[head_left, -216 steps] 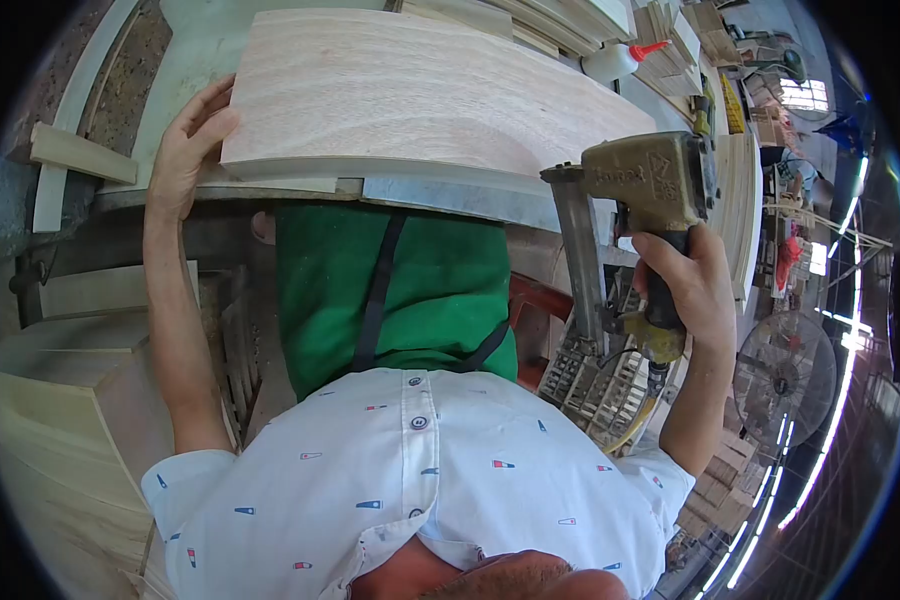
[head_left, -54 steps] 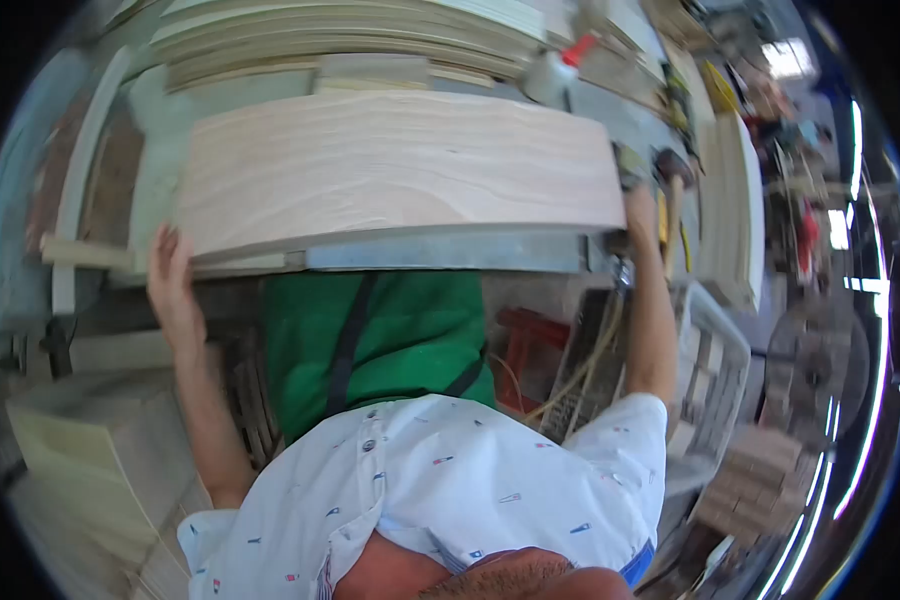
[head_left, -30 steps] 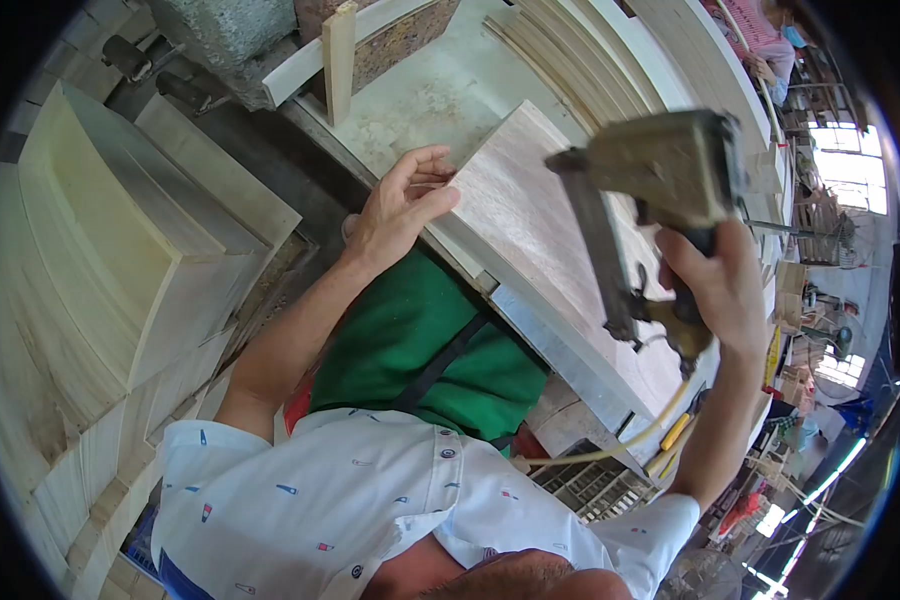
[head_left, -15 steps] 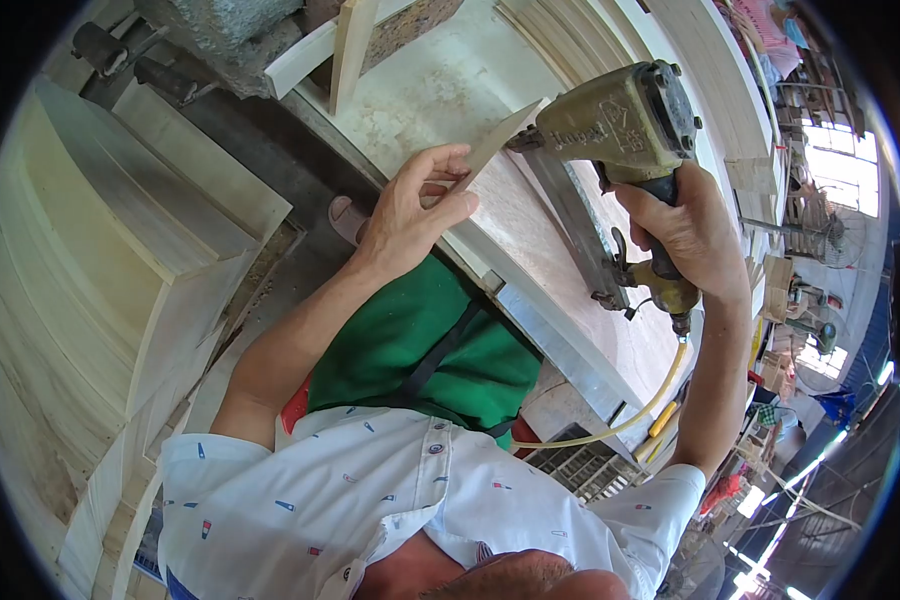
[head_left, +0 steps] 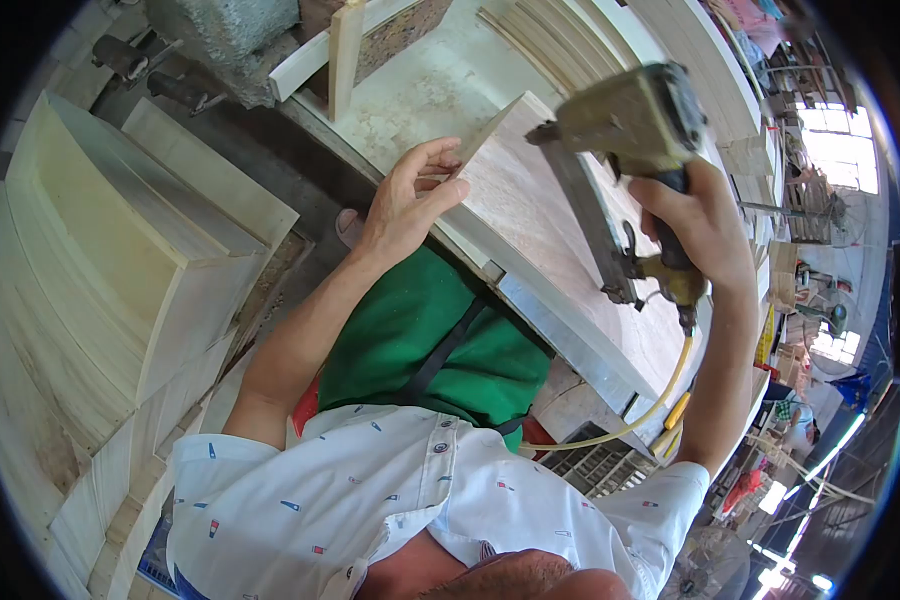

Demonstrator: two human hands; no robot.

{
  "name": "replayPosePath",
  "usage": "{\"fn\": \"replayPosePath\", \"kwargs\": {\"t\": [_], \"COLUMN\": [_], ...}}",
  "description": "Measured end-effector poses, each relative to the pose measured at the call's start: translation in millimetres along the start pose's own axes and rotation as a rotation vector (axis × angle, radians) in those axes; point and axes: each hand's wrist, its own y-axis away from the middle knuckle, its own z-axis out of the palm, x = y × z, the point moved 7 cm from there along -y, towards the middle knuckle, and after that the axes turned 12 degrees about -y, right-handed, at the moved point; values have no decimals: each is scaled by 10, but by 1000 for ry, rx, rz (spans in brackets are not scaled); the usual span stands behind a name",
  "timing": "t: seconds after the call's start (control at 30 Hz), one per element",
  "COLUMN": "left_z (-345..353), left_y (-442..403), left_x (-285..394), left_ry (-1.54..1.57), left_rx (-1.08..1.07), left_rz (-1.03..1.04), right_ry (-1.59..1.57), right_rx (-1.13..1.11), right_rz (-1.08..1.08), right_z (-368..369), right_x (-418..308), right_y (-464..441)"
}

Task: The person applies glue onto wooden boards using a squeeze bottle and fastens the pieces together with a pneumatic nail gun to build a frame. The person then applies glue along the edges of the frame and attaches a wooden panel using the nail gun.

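Observation:
My right hand is wrapped round the grip of a pneumatic nail gun, which is slightly blurred. Its nose hovers over a pale wooden panel on the bench, apart from the surface as far as I can see. A yellow air hose runs from the base of the grip. At the panel's left edge, my left hand has its thumb and curled fingers closed on the wood; some fingertips are hidden behind the edge.
Curved wooden pieces stand stacked on the left. Several wood strips lie at the back of the white bench top. An upright wooden piece stands at the bench's far left. A metal rail borders the near side.
The nail gun has moved off the panel's end edge and tilted. The panel has turned, so more of its broad face shows. My left hand stays at its edge.

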Motion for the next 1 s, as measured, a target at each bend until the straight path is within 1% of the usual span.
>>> {"fn": "replayPosePath", "kwargs": {"t": [0.1, 0.13, 0.17, 0.2, 0.23, 0.27, 0.3, 0.33, 0.37, 0.43, 0.47, 0.57, 0.63, 0.67, 0.7, 0.77, 0.87, 1.0], "left_z": [1, 24, 18, 13, 16, 66, 59, 135, 161, 250, 288, 284, 286, 284, 283, 250, 240, 172], "left_y": [-7, -9, 6, -14, -15, -42, -98, -93, -143, -155, -147, -119, -109, -95, -97, -99, -81, -56], "left_x": [47, 73, 132, 109, 96, 72, -8, 74, 24, 36, 63, 142, 148, 156, 163, 146, 135, 60], "left_ry": [-36, -44, -107, -164, -202, -89, -131, -35, -11, -40, -31, -28, -36, -44, -54, -108, -138, -153], "left_rx": [-25, -57, -77, -75, -97, -108, -120, -123, -132, -164, -169, -176, -176, -177, -176, -177, -174, -155], "left_rz": [28, 44, 19, 80, 52, 47, 62, 48, 52, 85, 76, 90, 96, 95, 97, 116, 96, 48], "right_ry": [-6, -113, -114, -113, -112, -155, -208, -247, -286, -306, -323, -129, 369, 515, 531, 635, 704, 574], "right_rx": [138, 241, 317, 410, 508, 617, 664, 765, 853, 937, 966, 982, 1002, 967, 968, 896, 812, 898], "right_rz": [132, 92, 127, 175, 231, 264, 276, 282, 273, 344, 366, 555, 642, 615, 600, 718, 710, 715], "right_z": [-414, -535, -673, -831, -1002, -1183, -1354, -1508, -1633, -1850, -1943, -2097, -2189, -2082, -2029, -1832, -1607, -1411], "right_x": [281, 360, 453, 552, 680, 878, 1107, 1288, 1463, 1894, 2101, 2870, 3517, 3561, 3859, 4030, 4251, 4299], "right_y": [465, 693, 886, 1122, 1392, 1663, 1923, 2194, 2418, 2847, 3036, 3412, 3485, 3373, 3310, 3160, 2981, 2936]}}
